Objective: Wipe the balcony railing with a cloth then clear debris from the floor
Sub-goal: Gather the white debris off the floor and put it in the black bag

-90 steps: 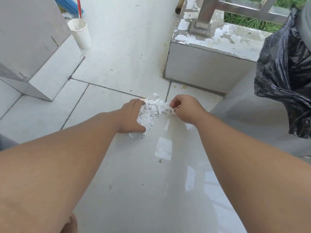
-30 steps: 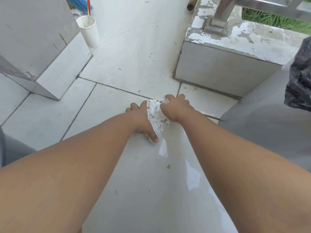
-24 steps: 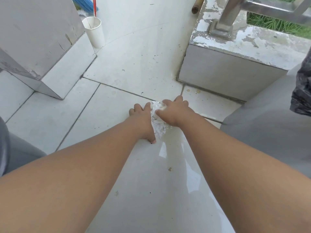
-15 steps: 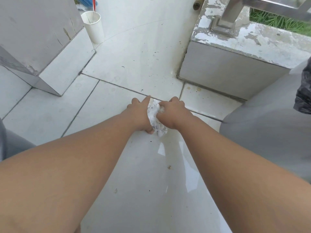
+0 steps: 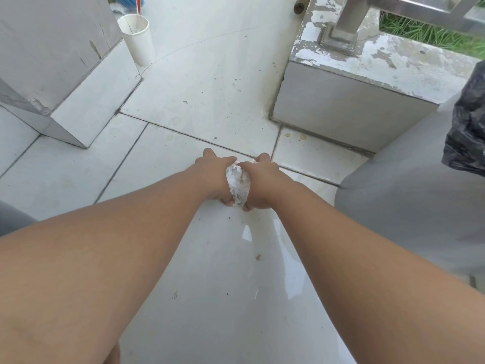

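Observation:
A heap of white paper scraps (image 5: 238,183) is squeezed into a tight clump between my two hands on the pale tiled floor (image 5: 210,82). My left hand (image 5: 214,177) cups it from the left, fingers curled round its far and near sides. My right hand (image 5: 259,182) cups it from the right the same way. Only a narrow strip of scraps shows between the hands. A few dark specks and a small brown crumb (image 5: 258,257) lie on the glossy tile nearer to me. The metal railing post (image 5: 346,24) stands on a peeling concrete kerb (image 5: 367,82) at the upper right.
A white paper cup (image 5: 136,39) stands at the upper left beside a grey pillar base (image 5: 52,61), with blue broom bristles (image 5: 126,0) behind it. A black rubbish bag (image 5: 469,132) hangs at the right edge above my grey trouser knee (image 5: 409,200).
The scraps lay in a loose spread between my hands three seconds ago. My hands have since closed in from both sides and pressed them into a compact clump.

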